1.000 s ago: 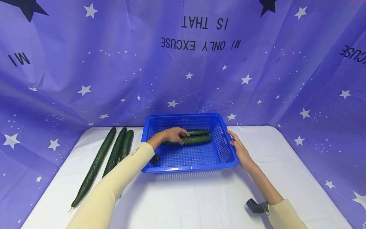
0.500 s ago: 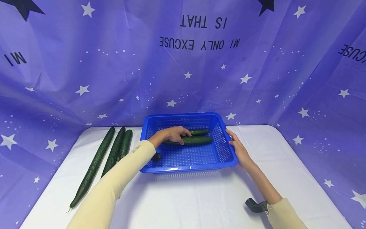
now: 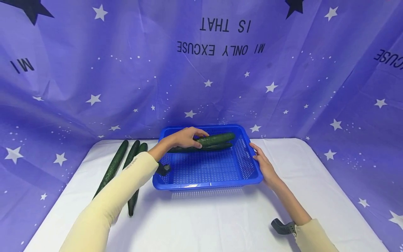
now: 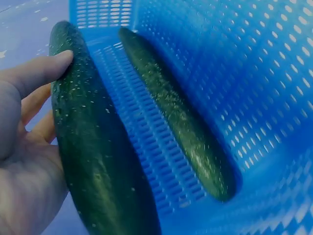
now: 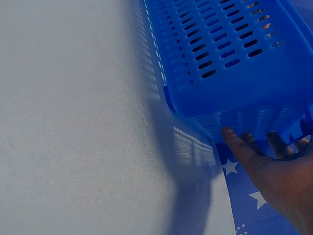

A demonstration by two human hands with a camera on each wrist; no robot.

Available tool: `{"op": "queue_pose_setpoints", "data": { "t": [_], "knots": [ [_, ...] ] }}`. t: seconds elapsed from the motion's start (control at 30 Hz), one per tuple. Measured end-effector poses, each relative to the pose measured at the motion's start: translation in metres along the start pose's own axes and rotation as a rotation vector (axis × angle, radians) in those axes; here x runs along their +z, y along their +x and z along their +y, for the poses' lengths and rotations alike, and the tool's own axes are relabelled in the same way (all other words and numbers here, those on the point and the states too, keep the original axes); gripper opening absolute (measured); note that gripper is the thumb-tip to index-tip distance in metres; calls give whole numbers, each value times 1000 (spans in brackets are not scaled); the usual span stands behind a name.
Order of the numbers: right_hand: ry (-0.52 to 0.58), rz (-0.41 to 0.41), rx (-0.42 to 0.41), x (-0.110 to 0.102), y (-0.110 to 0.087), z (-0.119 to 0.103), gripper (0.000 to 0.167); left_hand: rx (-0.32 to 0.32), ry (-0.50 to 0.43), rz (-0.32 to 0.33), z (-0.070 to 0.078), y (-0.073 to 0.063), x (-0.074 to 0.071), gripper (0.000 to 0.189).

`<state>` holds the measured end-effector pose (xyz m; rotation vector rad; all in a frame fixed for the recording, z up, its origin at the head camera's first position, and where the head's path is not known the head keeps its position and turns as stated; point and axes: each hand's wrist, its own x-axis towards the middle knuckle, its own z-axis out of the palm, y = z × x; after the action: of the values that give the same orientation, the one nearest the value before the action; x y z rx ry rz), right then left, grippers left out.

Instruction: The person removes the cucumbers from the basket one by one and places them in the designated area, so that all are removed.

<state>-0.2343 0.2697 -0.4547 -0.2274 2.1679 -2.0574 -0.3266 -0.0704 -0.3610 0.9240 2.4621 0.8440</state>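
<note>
My left hand grips a dark green cucumber inside the blue plastic basket. In the left wrist view the thumb lies over this cucumber, fingers behind it. A second cucumber lies on the slotted basket floor, beside the basket wall and apart from the held one. Part of it is hidden behind the left hand in the head view. My right hand touches the outside of the basket's right side. Its fingers look mostly straight against the wall in the right wrist view.
Left of the basket, several cucumbers lie on the white tablecloth, partly covered by the left sleeve. A purple star-printed curtain rises behind the table. Dark wrist devices sit at both cuffs.
My left hand has lifted the front cucumber and carried it toward the basket's back wall, past the other one. The right hand stays at the basket's right side.
</note>
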Motion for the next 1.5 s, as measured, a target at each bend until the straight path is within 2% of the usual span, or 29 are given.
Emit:
{"op": "queue_pose_setpoints", "data": {
  "t": [0.17, 0.4, 0.57, 0.73, 0.9, 1.17, 1.37, 1.5],
  "knots": [
    [3, -3, 2, 1, -1, -2, 58, 15, -11, 103, -4, -25, -8, 54],
    [-10, 4, 8, 2, -1, -3, 58, 2, -21, 279, -13, -69, -9, 52],
    [-8, 11, 14, 2, -2, -2, 58, -72, -81, 365, -18, -100, -12, 53],
    [-7, 9, 17, 2, -2, 0, 58, -163, -139, 415, -24, -132, -14, 54],
    [-19, 7, 4, -1, 0, 1, 58, -224, -214, 470, -33, -165, -12, 57],
    [-20, 3, -4, -1, 0, 1, 58, -338, -268, 531, -58, -217, -5, 64],
    [-20, 9, -3, 0, 0, 0, 58, -382, -264, 596, -88, -253, 4, 64],
    [-21, 10, 1, 1, 0, -1, 58, -436, -257, 631, -108, -273, 12, 64]
  ]
}}
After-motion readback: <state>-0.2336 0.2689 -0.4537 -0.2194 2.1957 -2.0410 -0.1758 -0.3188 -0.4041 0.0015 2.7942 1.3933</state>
